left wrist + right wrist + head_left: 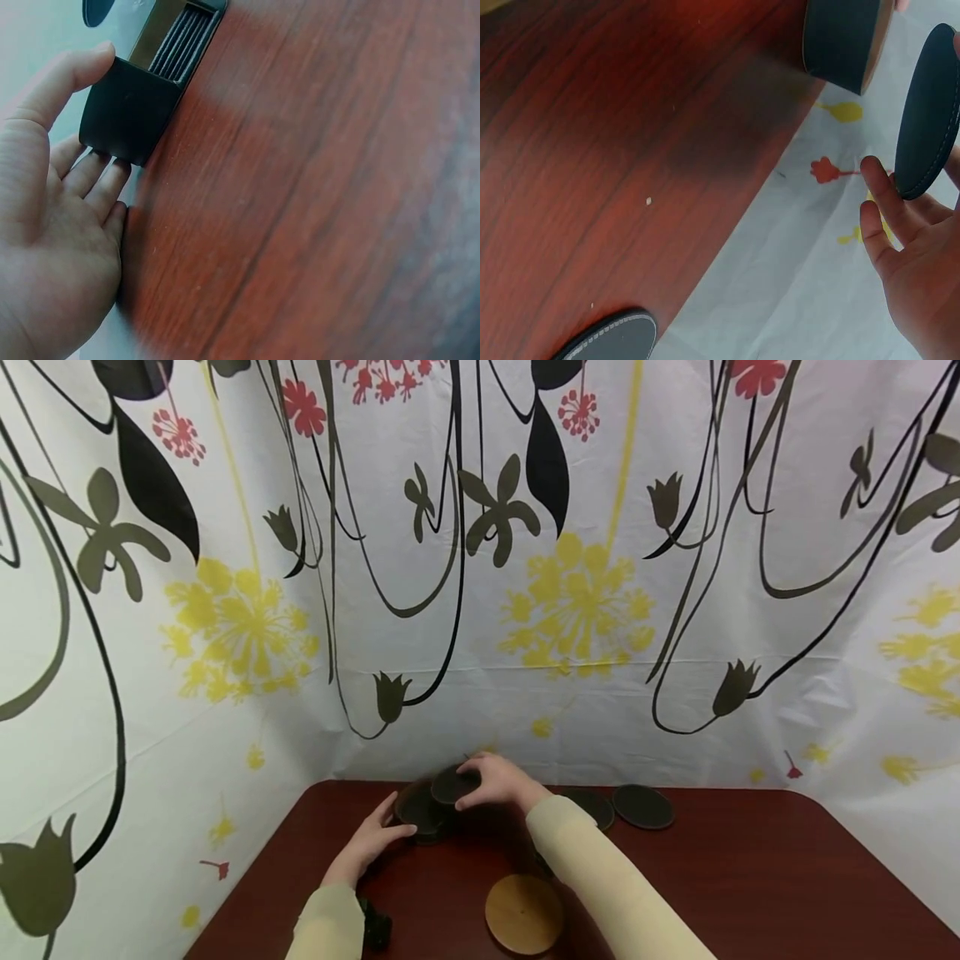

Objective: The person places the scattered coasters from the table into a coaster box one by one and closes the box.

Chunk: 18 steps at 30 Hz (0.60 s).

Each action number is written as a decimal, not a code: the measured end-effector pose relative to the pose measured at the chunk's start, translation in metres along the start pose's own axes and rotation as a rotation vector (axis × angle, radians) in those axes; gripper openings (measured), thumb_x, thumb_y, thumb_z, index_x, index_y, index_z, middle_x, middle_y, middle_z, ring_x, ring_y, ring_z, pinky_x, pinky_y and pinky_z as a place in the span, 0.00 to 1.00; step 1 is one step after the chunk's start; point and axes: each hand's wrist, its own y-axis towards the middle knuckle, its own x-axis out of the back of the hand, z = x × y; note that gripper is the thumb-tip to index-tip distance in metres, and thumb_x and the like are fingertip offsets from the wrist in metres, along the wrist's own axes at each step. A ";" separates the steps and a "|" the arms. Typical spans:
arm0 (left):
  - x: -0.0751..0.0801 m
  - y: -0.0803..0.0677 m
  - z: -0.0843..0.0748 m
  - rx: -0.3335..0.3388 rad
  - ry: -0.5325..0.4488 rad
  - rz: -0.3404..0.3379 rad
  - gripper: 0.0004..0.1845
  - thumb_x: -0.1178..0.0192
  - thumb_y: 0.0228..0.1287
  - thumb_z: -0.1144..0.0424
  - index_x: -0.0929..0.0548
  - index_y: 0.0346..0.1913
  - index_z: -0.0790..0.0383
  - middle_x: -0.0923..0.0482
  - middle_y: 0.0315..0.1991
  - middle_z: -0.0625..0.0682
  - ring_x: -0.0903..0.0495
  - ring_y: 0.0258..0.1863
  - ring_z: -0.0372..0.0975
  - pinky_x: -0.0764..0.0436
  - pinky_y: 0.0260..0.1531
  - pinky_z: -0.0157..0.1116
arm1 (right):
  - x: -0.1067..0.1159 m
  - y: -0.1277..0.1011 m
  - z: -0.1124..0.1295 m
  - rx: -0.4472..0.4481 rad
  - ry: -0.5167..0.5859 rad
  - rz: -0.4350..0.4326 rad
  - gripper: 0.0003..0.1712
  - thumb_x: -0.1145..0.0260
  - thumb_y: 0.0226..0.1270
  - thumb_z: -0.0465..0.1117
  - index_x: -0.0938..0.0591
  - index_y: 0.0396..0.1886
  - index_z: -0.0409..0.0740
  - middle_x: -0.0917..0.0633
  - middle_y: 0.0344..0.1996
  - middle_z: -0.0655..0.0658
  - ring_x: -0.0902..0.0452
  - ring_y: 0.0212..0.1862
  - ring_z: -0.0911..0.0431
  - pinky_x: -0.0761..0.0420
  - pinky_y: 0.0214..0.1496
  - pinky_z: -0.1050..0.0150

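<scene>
Two hands at the coaster holder, far edge of the desk

Nearest, a wooden disc lies on the desk; beyond it the left hand steadies the dark holder, thumb and fingers curled against it, while the right hand pinches a dark coaster above; two more coasters lie right, by the flowered backdrop.

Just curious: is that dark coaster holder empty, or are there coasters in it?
Not empty. The left wrist view shows several coaster edges stacked inside the coaster holder, which the left hand steadies.
</scene>
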 end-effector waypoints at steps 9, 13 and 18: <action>0.000 0.003 0.003 -0.005 -0.007 0.015 0.50 0.32 0.60 0.54 0.51 0.78 0.59 0.53 0.76 0.63 0.49 0.72 0.59 0.39 0.62 0.59 | -0.016 0.008 0.008 0.013 -0.040 0.033 0.37 0.28 0.50 0.63 0.19 0.59 0.52 0.28 0.65 0.38 0.35 0.67 0.44 0.31 0.64 0.49; -0.001 0.002 0.002 0.021 -0.031 0.013 0.51 0.30 0.59 0.54 0.51 0.78 0.56 0.53 0.76 0.61 0.50 0.73 0.57 0.39 0.63 0.58 | -0.025 0.011 0.010 -0.012 -0.048 0.063 0.37 0.27 0.51 0.62 0.19 0.59 0.52 0.31 0.67 0.38 0.34 0.66 0.43 0.29 0.61 0.48; 0.001 0.003 0.004 0.023 -0.030 0.013 0.51 0.30 0.59 0.54 0.50 0.78 0.56 0.53 0.76 0.61 0.50 0.73 0.57 0.40 0.63 0.59 | -0.033 0.015 0.014 -0.044 -0.108 0.075 0.37 0.27 0.50 0.63 0.19 0.59 0.54 0.30 0.65 0.40 0.27 0.60 0.46 0.25 0.56 0.50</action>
